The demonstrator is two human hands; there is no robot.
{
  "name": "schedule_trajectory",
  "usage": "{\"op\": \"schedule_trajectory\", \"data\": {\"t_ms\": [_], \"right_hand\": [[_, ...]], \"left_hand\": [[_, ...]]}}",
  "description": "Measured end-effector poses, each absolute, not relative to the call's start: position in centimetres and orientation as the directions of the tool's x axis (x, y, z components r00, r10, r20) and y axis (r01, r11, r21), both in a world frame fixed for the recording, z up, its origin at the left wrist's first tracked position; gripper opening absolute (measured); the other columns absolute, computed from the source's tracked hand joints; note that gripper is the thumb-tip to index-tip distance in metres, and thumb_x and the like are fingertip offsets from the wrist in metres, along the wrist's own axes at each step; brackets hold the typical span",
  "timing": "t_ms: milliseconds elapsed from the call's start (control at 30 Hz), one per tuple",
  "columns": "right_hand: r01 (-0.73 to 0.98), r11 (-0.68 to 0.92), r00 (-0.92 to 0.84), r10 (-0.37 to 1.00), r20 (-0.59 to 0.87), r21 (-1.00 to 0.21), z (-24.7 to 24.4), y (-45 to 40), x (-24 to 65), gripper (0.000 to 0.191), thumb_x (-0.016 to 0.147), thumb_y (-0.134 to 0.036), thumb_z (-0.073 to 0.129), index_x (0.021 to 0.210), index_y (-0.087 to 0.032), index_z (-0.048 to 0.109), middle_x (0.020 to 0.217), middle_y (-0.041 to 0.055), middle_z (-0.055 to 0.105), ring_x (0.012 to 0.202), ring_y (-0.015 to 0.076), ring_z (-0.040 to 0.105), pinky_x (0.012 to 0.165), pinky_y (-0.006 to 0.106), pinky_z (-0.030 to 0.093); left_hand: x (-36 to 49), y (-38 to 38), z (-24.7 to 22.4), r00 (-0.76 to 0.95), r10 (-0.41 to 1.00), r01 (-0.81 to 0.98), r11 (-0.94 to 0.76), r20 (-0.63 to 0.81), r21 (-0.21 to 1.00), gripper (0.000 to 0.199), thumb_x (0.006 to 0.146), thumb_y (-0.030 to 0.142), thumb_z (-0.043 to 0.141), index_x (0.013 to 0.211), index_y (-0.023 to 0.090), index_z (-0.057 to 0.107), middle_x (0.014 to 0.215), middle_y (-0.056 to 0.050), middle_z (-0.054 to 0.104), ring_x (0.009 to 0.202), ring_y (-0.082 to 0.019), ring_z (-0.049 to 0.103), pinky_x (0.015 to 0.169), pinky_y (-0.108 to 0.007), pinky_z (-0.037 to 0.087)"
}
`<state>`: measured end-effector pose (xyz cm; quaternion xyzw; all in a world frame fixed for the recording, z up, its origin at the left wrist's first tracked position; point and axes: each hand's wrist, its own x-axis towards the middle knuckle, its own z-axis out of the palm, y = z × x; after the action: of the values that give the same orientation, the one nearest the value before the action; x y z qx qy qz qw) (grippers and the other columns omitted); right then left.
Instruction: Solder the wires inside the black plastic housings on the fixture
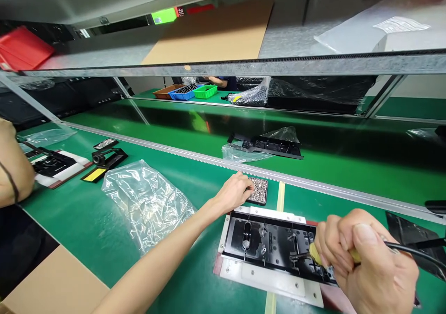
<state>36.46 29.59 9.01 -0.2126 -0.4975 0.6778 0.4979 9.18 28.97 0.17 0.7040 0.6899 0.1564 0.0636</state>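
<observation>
My right hand is wrapped round the yellow handle of a soldering iron, whose black cable runs off to the right. The iron's metal tip is over a long black plastic part with ribs and small posts. This part lies in a white fixture on the bench. Beyond it, my left hand reaches to a small black tray full of tiny metal pieces. Its fingers are pressed together at the tray's left edge; what they hold, if anything, is hidden.
A clear plastic bag lies left of my forearm. Behind the metal rail rests another black part on plastic film. At far left are a co-worker's arm, a second fixture and a black stand. A shelf spans overhead.
</observation>
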Motion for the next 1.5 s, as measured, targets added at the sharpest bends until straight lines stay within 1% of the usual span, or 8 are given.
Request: {"op": "schedule_trajectory", "data": {"t_ms": [200,367,633,767,867,1033,1167,1500], "right_hand": [[-0.458,-0.017,-0.406,0.893,0.192,-0.889,9.3,29.4,36.5,0.039,0.098,-0.034,0.052,0.063,-0.019,0.047,0.047,-0.0036,0.034,0.042,0.0095,0.036,0.039,0.022,0.034],[-0.462,-0.015,-0.401,0.895,0.193,-0.887,9.3,29.5,36.5,0.038,0.098,-0.032,0.052,0.063,-0.02,0.048,0.047,-0.0037,0.035,0.041,0.0097,0.037,0.039,0.023,0.034],[-0.463,0.006,-0.409,0.885,0.22,-0.886,9.9,29.4,36.2,0.037,0.098,-0.034,0.055,0.064,-0.02,0.049,0.047,-0.004,0.036,0.042,0.0093,0.036,0.041,0.023,0.032],[-0.45,0.009,-0.404,0.89,0.212,-0.893,10.0,29.2,36.2,0.038,0.098,-0.033,0.055,0.064,-0.02,0.048,0.048,-0.0041,0.036,0.043,0.0091,0.036,0.041,0.023,0.032],[-0.457,0.018,-0.398,0.89,0.223,-0.889,9.9,29.2,36.1,0.036,0.098,-0.032,0.055,0.064,-0.02,0.048,0.049,-0.0042,0.036,0.043,0.0088,0.037,0.041,0.022,0.032],[-0.455,0.027,-0.396,0.889,0.23,-0.89,9.8,29.2,36.0,0.037,0.099,-0.031,0.053,0.064,-0.02,0.048,0.049,-0.0042,0.036,0.043,0.009,0.037,0.041,0.022,0.033],[-0.462,0.048,-0.399,0.881,0.256,-0.886,9.9,29.1,36.0,0.037,0.099,-0.03,0.053,0.064,-0.019,0.048,0.048,-0.004,0.037,0.043,0.0088,0.037,0.04,0.022,0.032],[-0.454,0.064,-0.389,0.883,0.263,-0.888,9.8,29.2,36.0,0.037,0.1,-0.031,0.051,0.065,-0.019,0.049,0.048,-0.0035,0.037,0.042,0.0093,0.038,0.04,0.023,0.033]], "left_hand": [[9.8,29.6,-0.4,0.017,0.994,0.962,-0.046,0.111,0.267,0.018,0.094,0.011,0.058,0.082,0.017,0.07,0.082,-0.006,0.063,0.087,-0.025,0.051,0.082,-0.036,0.042],[10.3,30.1,0.5,-0.006,0.995,0.953,-0.025,0.102,0.301,0.017,0.09,0.007,0.06,0.078,0.016,0.069,0.081,-0.007,0.065,0.088,-0.025,0.054,0.083,-0.036,0.043],[12.6,25.6,5.5,-0.136,0.987,0.832,0.068,0.084,0.551,0.014,0.088,0.006,0.06,0.084,0.017,0.068,0.086,0.002,0.072,0.078,-0.015,0.063,0.07,-0.025,0.046],[14.0,22.5,6.2,-0.144,0.984,0.697,0.023,0.109,0.717,0.014,0.089,0.009,0.065,0.089,0.021,0.072,0.09,0.003,0.073,0.087,-0.016,0.065,0.076,-0.027,0.048],[14.6,21.5,5.4,-0.036,0.992,0.735,-0.055,0.12,0.676,0.014,0.095,0.011,0.063,0.096,0.021,0.072,0.094,0.0,0.071,0.094,-0.018,0.062,0.083,-0.03,0.048],[15.3,21.6,4.1,0.167,0.972,0.843,-0.229,0.167,0.487,0.014,0.104,0.019,0.056,0.099,0.018,0.069,0.098,-0.005,0.067,0.096,-0.021,0.055,0.088,-0.037,0.043],[15.6,21.7,3.7,0.191,0.962,0.861,-0.26,0.195,0.436,0.019,0.104,0.016,0.053,0.096,0.017,0.07,0.098,-0.006,0.064,0.096,-0.021,0.052,0.081,-0.036,0.041],[15.6,21.9,3.5,0.212,0.954,0.878,-0.281,0.212,0.387,0.02,0.099,0.006,0.056,0.095,0.017,0.072,0.095,-0.006,0.064,0.096,-0.021,0.051,0.08,-0.036,0.041]]}}
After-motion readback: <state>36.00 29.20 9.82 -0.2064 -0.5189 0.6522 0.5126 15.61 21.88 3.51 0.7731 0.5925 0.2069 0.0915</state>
